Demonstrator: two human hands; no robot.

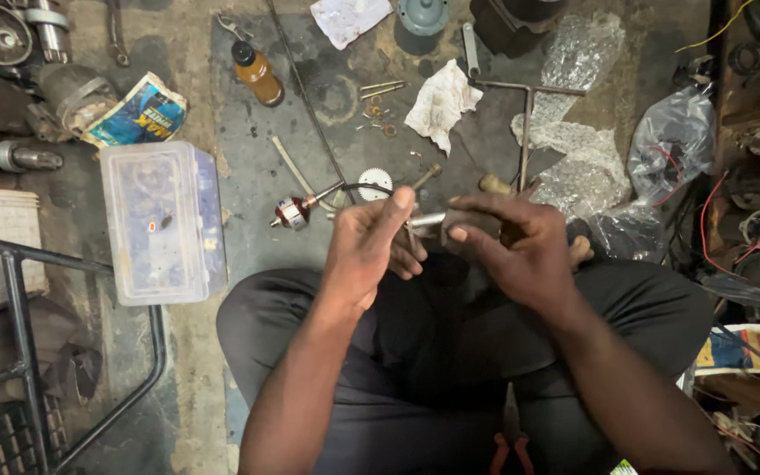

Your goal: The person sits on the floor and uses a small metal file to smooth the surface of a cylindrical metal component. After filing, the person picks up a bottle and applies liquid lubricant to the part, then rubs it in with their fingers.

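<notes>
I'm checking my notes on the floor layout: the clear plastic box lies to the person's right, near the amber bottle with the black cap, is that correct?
Not quite. In the head view the clear plastic box lies to the person's left, beside the left hand. The amber bottle with the black cap is indeed nearby.

On the floor at upper left lies a crumpled blue and white sachet wrapper (pixel 136 112). Just below it sits a clear rectangular plastic box (pixel 164 220). An amber bottle with a black cap (pixel 256 72) stands nearby, and clear plastic bags (pixel 672 141) are heaped at right.
</notes>
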